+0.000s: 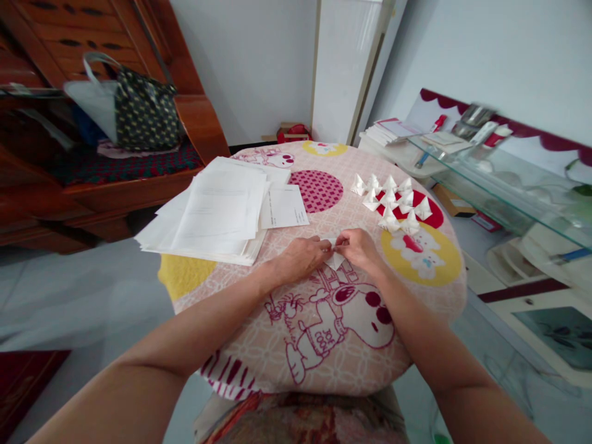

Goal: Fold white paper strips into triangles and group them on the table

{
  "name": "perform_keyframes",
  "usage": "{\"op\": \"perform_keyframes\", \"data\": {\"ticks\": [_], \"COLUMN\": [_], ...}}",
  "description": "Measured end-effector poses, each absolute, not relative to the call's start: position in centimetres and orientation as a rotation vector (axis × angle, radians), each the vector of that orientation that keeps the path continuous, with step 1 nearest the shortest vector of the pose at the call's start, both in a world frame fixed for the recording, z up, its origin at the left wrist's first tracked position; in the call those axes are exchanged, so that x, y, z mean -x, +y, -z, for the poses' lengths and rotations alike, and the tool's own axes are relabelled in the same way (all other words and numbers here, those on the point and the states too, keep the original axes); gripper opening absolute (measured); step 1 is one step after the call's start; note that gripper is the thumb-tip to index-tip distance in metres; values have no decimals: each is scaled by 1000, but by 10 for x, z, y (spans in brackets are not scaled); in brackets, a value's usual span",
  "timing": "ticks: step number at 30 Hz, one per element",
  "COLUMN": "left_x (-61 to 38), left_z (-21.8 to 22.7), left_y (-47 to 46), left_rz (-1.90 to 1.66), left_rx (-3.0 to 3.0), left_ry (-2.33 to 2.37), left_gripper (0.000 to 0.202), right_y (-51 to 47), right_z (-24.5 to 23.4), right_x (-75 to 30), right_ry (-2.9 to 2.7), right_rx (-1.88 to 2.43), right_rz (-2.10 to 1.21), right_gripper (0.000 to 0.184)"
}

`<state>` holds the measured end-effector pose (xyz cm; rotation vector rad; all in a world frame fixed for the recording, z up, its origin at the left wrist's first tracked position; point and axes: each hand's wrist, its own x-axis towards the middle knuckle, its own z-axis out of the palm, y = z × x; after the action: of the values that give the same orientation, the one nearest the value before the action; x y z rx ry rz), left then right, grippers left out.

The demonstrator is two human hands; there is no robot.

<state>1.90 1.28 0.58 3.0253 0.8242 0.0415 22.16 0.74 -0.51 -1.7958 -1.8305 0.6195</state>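
Note:
My left hand point(301, 257) and my right hand point(359, 248) meet over the middle of a round table point(324, 345) with a pink cartoon cloth. Both pinch one small folded piece of white paper point(335, 258), which rests on the cloth between the fingertips. Most of that paper is hidden under my fingers. Several finished white folded paper shapes point(392, 200) stand in a cluster beyond my right hand. A stack of white paper sheets point(217, 213) lies to the far left of my left hand.
A wooden bench point(115, 179) with a dark patterned bag point(143, 114) stands at the left. A glass shelf point(504, 185) with bottles and pens runs along the right. A white cabinet point(345, 68) is behind the table.

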Motion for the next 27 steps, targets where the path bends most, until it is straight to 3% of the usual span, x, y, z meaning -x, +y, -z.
{"op": "perform_keyframes", "data": {"ticks": [6, 10, 14, 27], "left_x": [-19, -27, -39, -34], "left_z": [-3, 8, 20, 23], "left_y": [21, 32, 43, 53], "left_rz": [-257, -442, -612, -431], "left_rx": [-2718, -2469, -2436, -2486], "left_ry": [928, 1236, 1268, 1178], "left_gripper": [25, 22, 35, 62], "right_y": [5, 3, 3, 2], "right_z": [3, -2, -3, -2], "right_x": [-216, -212, -210, -211], "right_ry": [-1859, -1858, -1870, -1856], "right_rx": [1936, 2012, 2010, 2000], "right_rz": [-558, -530, -529, -547], "right_gripper": [3, 8, 9, 10]}}
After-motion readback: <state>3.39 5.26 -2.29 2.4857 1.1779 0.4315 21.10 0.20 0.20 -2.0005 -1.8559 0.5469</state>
